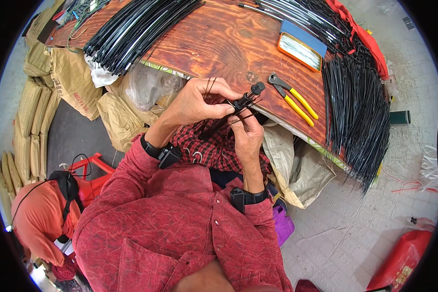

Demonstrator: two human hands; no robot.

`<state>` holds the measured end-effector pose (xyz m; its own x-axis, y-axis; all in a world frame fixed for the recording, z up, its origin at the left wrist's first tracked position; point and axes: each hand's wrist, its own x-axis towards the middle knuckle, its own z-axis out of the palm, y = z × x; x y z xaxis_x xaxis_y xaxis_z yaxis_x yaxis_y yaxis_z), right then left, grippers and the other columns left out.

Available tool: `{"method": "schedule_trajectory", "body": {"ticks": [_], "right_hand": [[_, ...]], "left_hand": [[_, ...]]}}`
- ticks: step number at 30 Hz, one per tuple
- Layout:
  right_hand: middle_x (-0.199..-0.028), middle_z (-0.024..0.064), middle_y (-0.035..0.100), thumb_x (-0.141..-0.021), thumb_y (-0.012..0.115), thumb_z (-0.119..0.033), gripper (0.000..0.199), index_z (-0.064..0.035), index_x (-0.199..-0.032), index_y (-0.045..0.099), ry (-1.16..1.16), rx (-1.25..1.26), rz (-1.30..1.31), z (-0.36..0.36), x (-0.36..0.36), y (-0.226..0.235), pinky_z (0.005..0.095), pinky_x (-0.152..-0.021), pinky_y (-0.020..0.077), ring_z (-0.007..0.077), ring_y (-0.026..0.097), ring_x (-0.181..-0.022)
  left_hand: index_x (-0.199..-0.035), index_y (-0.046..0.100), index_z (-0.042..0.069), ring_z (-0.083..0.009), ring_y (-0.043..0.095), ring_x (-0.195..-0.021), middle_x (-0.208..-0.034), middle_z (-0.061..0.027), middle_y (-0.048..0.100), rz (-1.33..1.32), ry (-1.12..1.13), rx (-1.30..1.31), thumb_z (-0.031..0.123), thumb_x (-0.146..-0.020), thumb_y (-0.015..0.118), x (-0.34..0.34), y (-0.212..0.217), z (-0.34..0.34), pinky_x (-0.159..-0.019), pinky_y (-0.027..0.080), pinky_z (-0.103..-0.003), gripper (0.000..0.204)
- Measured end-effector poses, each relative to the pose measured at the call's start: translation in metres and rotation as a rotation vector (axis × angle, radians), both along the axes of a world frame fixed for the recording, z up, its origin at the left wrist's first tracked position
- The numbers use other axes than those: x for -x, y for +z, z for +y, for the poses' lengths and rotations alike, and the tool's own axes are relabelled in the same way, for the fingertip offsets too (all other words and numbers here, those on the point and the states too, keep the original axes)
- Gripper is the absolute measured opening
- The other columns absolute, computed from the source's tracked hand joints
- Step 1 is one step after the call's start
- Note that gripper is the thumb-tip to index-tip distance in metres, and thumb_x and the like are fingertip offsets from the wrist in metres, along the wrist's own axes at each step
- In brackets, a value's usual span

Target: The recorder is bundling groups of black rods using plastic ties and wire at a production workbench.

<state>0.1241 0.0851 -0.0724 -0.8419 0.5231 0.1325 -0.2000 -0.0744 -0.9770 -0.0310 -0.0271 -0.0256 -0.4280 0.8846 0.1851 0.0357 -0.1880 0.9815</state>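
Note:
In front of my chest, at the table's near edge, I hold a black rod (257, 89) with a thick round end, tilted up to the right. Thin black strips stick out from it around my fingers. My left hand (202, 102) pinches the rod between thumb and fingers, a few thin strips passing behind its knuckles. Just below the thick end, my right hand (247, 136) pinches a thin black strip close to the rod. The rod's lower part runs down behind my hands and is partly hidden. Yellow-handled cutting pliers (293, 97) lie on the table to the right.
The brown wooden table (214, 44) carries a bundle of long black rods (136, 34) at left and a heap of thin black strands (355, 112) at right. An orange box (300, 50) with a blue lid holds fine silvery pieces. Brown sacks (73, 80) lie left; a person (44, 219) sits lower left.

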Motion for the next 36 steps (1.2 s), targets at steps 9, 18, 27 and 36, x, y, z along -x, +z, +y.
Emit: {"method": "schedule_trajectory", "body": {"ticks": [9,18,27,36], "right_hand": [[-0.108,0.0044,0.068,-0.097,0.065,-0.008,0.028,0.0007,-0.124,0.065,-0.044,-0.106,-0.084,-0.002,-0.002,0.006,0.0242,-0.083,0.0485,0.0094,0.060,-0.094],[-0.111,0.0043,0.067,-0.098,0.065,-0.011,0.029,0.0026,-0.124,0.065,0.010,-0.017,0.005,-0.002,0.004,0.002,0.0246,-0.087,0.0482,0.0099,0.060,-0.098],[-0.105,0.0013,0.066,-0.097,0.066,-0.007,0.027,0.0030,-0.121,0.065,-0.038,0.012,0.026,-0.009,0.007,0.000,0.0222,-0.081,0.0484,0.0071,0.059,-0.092],[-0.103,0.0010,0.068,-0.097,0.066,-0.007,0.026,0.0026,-0.121,0.066,-0.040,0.089,0.034,-0.008,0.006,0.003,0.0221,-0.082,0.0495,0.0068,0.060,-0.092]], "left_hand": [[-0.106,0.072,-0.002,-0.0117,0.064,-0.091,-0.102,-0.0072,0.066,-0.020,-0.043,0.004,-0.006,-0.079,0.077,0.007,0.001,-0.001,-0.080,0.053,-0.024,0.027],[-0.109,0.070,-0.006,-0.0149,0.067,-0.096,-0.114,-0.0137,0.067,0.048,0.090,-0.010,-0.008,-0.080,0.077,-0.003,0.010,-0.007,-0.084,0.057,-0.027,0.030],[-0.110,0.068,-0.006,-0.0162,0.066,-0.099,-0.115,-0.0155,0.066,0.231,0.167,-0.159,-0.012,-0.079,0.073,-0.008,0.005,-0.008,-0.086,0.058,-0.029,0.031],[-0.119,0.063,-0.006,-0.0126,0.063,-0.103,-0.127,-0.0116,0.059,0.039,0.057,-0.084,-0.012,-0.082,0.070,-0.010,0.016,-0.004,-0.090,0.054,-0.027,0.038]]}}
